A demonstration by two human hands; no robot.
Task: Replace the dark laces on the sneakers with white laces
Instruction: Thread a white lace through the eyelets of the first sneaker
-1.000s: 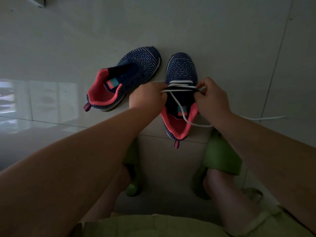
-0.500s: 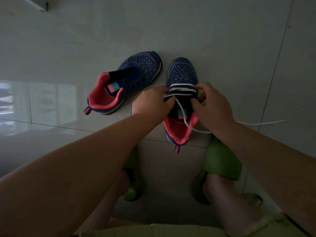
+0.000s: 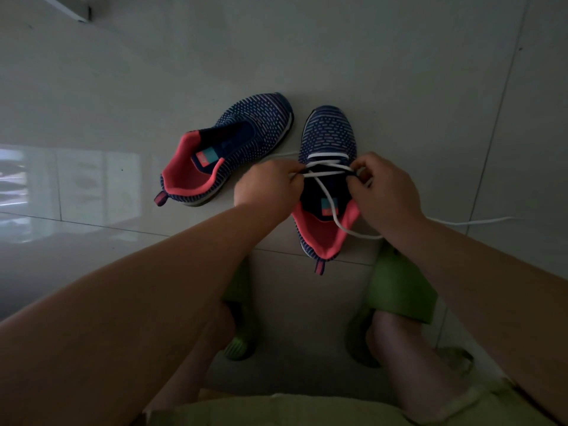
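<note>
White lace [image 3: 326, 173] crosses the navy knit, coral-lined sneaker [image 3: 327, 135].

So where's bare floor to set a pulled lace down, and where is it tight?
Bare floor lies beyond both toes and right of the right sneaker, above the trailing white lace. More lies left of the left sneaker. It is tight between the sneakers, where the left hand and right hand work.

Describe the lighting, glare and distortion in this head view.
Head view: dim overall, colours muted; a bright window-like reflection glares on the glossy floor at left; wide-angle stretch swells the forearms near the lower edge; the white lace and both sneakers stay sharp enough to read.
</note>
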